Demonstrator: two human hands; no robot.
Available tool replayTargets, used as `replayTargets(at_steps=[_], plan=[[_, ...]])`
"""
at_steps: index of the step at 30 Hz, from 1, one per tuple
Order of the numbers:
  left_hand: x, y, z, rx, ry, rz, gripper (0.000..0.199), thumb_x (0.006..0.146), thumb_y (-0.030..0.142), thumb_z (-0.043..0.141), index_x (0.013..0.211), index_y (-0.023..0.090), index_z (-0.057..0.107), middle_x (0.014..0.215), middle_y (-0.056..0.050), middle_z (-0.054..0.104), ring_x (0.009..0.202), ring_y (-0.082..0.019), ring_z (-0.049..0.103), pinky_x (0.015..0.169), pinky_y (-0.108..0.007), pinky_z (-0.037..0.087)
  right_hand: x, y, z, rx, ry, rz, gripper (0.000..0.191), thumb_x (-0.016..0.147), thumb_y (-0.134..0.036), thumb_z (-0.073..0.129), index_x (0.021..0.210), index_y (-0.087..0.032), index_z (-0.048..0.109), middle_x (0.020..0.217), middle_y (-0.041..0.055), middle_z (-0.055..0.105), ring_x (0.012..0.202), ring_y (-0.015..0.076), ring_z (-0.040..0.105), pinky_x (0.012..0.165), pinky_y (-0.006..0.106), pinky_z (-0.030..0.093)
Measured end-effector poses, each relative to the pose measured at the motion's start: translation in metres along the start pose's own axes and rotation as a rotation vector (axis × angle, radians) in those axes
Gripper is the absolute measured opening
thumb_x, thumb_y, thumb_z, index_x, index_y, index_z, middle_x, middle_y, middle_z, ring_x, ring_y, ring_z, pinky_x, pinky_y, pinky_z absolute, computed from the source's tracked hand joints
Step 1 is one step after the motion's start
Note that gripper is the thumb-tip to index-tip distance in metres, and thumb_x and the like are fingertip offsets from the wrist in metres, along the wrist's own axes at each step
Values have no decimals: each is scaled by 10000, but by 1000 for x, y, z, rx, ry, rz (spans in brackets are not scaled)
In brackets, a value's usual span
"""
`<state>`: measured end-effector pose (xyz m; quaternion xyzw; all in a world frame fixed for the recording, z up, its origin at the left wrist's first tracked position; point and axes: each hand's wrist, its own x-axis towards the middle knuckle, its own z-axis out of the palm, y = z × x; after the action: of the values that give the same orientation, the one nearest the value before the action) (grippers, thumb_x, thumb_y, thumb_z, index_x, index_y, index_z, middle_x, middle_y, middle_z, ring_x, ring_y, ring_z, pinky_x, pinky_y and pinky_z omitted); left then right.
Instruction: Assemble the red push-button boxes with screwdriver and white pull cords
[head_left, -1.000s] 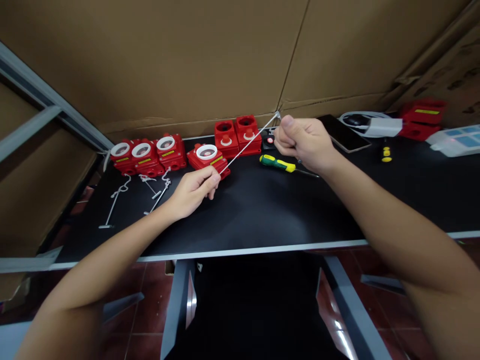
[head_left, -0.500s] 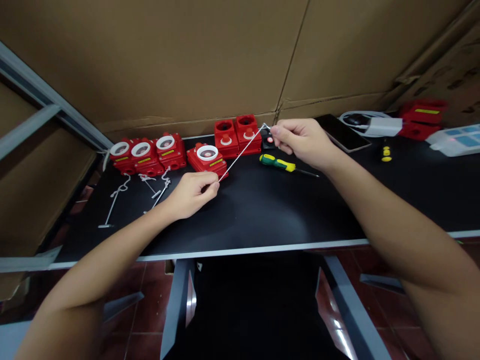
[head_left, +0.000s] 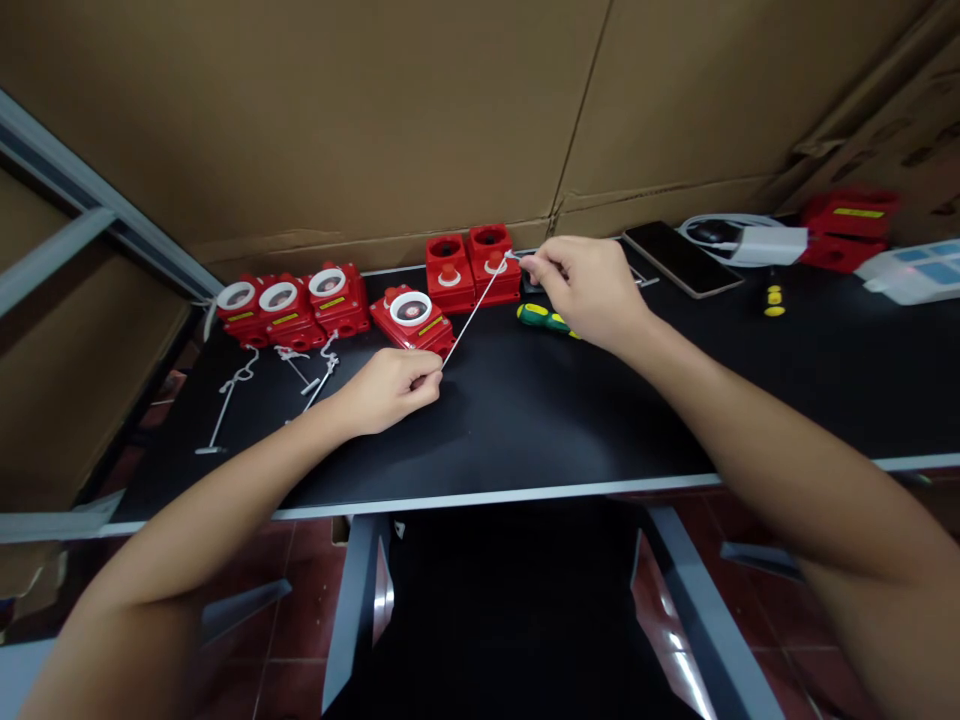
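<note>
My left hand (head_left: 394, 388) is closed on a thin white cord (head_left: 478, 308), which runs taut up to the right. The cord's upper end meets the tip of a small T-shaped metal rod (head_left: 517, 256). Pinching that rod is my right hand (head_left: 589, 290); the rod's crossbar end shows past the knuckles. Just beyond my left hand sits a red call-point box with a white ring (head_left: 412, 315). Under my right hand lies a green and yellow screwdriver (head_left: 541, 318), its shaft hidden.
Three red boxes with white rings (head_left: 281, 310) stand at the left, T-shaped rods (head_left: 223, 415) tied to them. Two red boxes without rings (head_left: 470, 270) are at the back. Rightward lie a phone (head_left: 682, 258), a white adapter (head_left: 769, 246) and stacked red housings (head_left: 847, 230). Cardboard (head_left: 337, 120) walls the back.
My right hand has turned and shifted slightly left, bringing the rod's tip left and down, and now covers the screwdriver's shaft. My left hand has barely moved, still holding the cord.
</note>
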<state>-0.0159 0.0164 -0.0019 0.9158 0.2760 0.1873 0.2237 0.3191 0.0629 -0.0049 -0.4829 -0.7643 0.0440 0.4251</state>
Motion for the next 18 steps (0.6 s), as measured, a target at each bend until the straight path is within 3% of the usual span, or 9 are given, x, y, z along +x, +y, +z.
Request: replayTargets(at_steps=[3, 6, 9, 11, 14, 18], plan=[[1, -3, 6, 30, -34, 1, 323, 1039, 176, 524, 781, 277, 359, 676, 64, 413, 598, -147, 403, 638, -305, 338, 3, -10, -1, 174, -69, 188, 526, 1205, -496, 737, 761, -254, 591, 685, -7, 530, 673, 181, 498, 723, 366, 402], [1, -6, 9, 58, -59, 11, 327, 1067, 180, 513, 798, 284, 360, 694, 56, 444, 617, -158, 440, 661, -308, 369, 5, -17, -2, 587, -204, 467, 605, 1176, -642, 790, 756, -260, 580, 629, -64, 386, 549, 113, 329, 546, 314, 301], [1, -7, 10, 86, -71, 29, 335, 1100, 199, 508, 808, 287, 371, 724, 39, 479, 653, -178, 468, 689, -323, 397, 4, -21, -2, 840, -241, 579, 584, 1106, -601, 911, 757, -258, 590, 627, -93, 338, 510, 71, 226, 468, 281, 223], [1, -6, 10, 99, -79, 44, 339, 1112, 210, 519, 807, 284, 394, 739, 30, 497, 667, -187, 477, 705, -330, 416, 2, -23, -2, 853, -208, 557, 607, 1074, -622, 938, 739, -260, 585, 613, -91, 347, 502, 66, 220, 449, 281, 208], [-1, -3, 10, 105, -82, 63, 317, 1123, 230, 543, 817, 268, 473, 766, 17, 548, 687, -192, 523, 724, -327, 446, -2, -31, -10, 744, -187, 401, 695, 1027, -838, 890, 753, -274, 591, 585, -79, 374, 485, 85, 263, 444, 303, 200], [-6, 5, 6, 94, -17, 43, 307, 1210, 330, 524, 931, 242, 614, 852, 1, 658, 713, -181, 607, 738, -305, 490, -10, -51, -27, 607, -263, 186, 803, 1000, -1053, 705, 795, -283, 609, 599, -47, 452, 523, 132, 382, 516, 334, 262]])
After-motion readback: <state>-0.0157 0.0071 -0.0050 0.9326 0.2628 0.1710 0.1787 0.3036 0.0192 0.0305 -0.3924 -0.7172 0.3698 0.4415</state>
